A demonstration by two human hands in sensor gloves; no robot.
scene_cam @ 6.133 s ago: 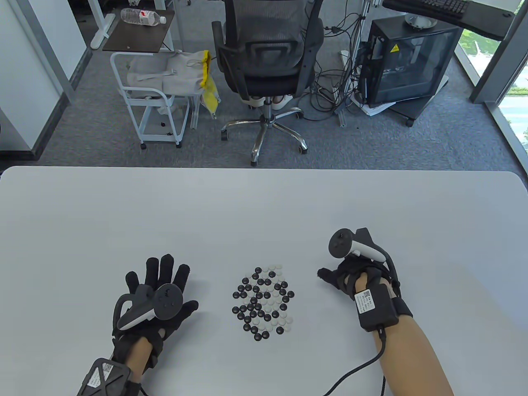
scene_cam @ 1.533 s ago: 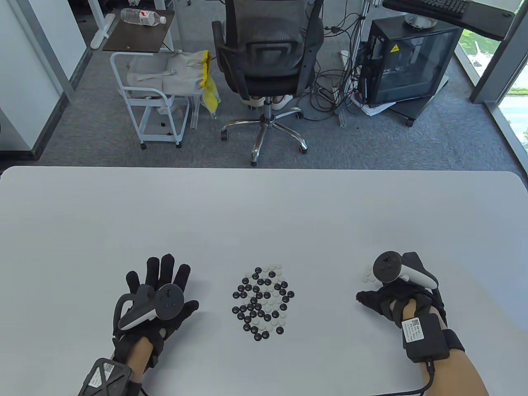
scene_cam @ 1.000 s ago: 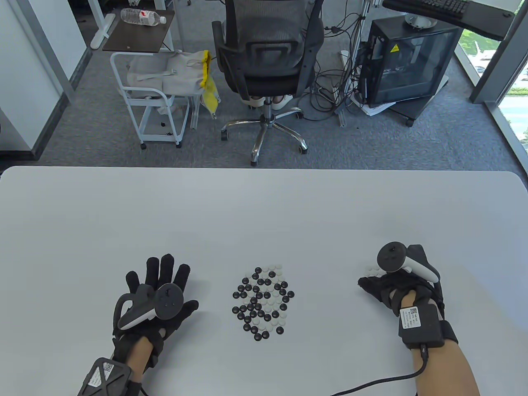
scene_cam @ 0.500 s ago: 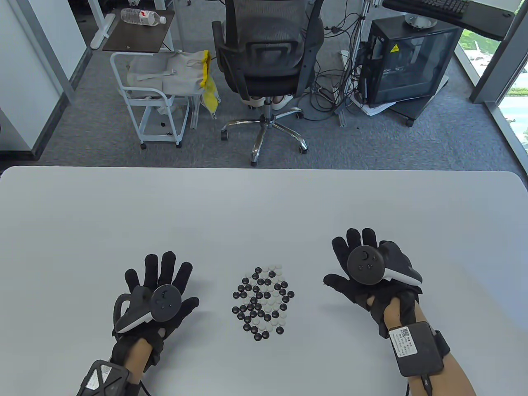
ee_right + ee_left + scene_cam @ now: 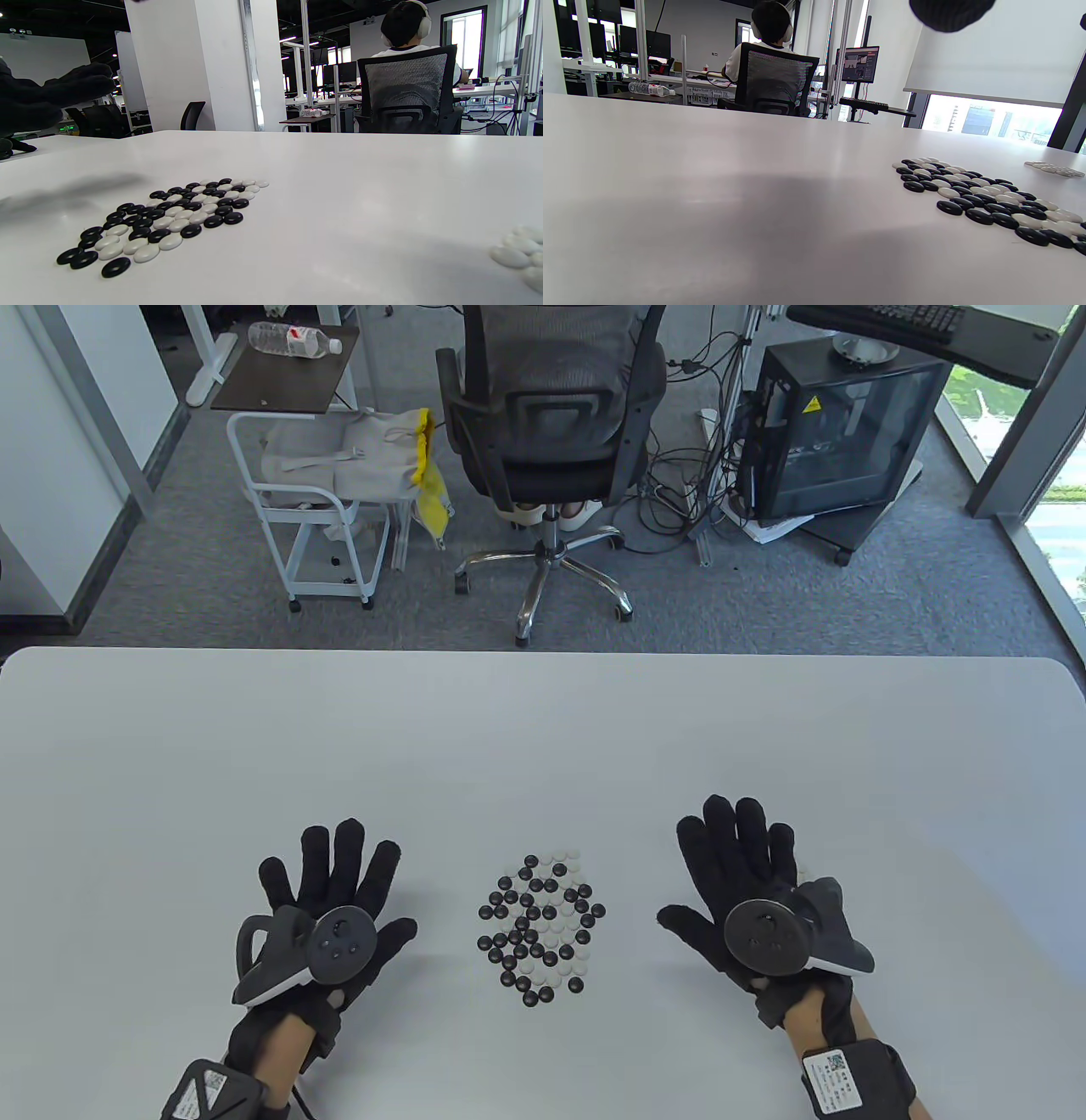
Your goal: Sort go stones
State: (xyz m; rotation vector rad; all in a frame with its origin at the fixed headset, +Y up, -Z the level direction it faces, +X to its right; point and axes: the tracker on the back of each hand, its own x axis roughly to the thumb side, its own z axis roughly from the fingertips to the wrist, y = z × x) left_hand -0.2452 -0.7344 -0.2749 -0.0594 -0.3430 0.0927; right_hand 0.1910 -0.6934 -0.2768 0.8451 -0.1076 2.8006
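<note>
We judge sorting barely begun: a few white stones [image 5: 519,252] lie apart at right, while the mixed pile [image 5: 541,929] (black and white) sits mid-worktop [image 5: 543,729] between our left hand [image 5: 327,903] and right hand [image 5: 747,891], both flat, spread, empty.

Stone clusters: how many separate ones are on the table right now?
2. A mixed black-and-white cluster lies mid-table; a small all-white cluster lies to its right, hidden beneath the right hand in the table view.

No text is readable. A yellow warning triangle [image 5: 812,403] marks the black computer case [image 5: 840,432]. The wrist labels [image 5: 833,1081] are too small.
</note>
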